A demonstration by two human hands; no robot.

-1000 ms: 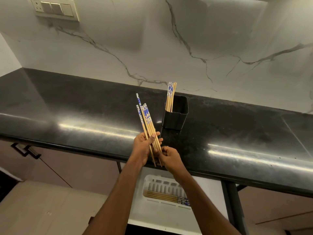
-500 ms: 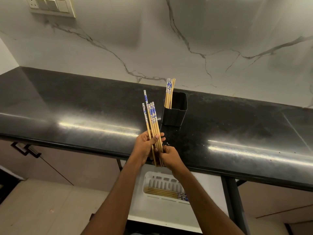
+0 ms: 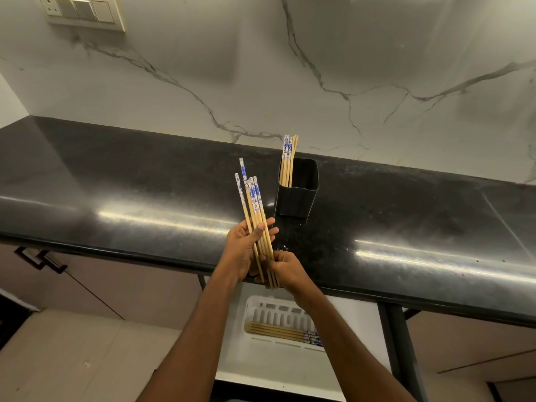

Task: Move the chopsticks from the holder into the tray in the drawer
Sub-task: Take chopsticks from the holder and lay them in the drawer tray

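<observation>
Gathering a bundle of wooden chopsticks with blue-and-white patterned tops [image 3: 255, 216] above the glossy black stone counter [image 3: 116, 198]: the left hand [image 3: 242, 250] wraps the shafts mid-length, the right hand [image 3: 285, 269] closes on their lower tips — squaring them up, apparently. More chopsticks stand in the black square plastic holder [image 3: 295, 195]; others lie in the white slotted tray [image 3: 278, 317] of the open drawer [image 3: 261, 369]. Next, probably: lower the bundle into the tray, laid flat alongside those.

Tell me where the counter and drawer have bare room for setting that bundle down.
The black stone countertop is bare left of the black square holder, and also right of it to the frame edge. In the white slotted tray, chopsticks fill the near side. It is crowded between holder and both hands.
</observation>
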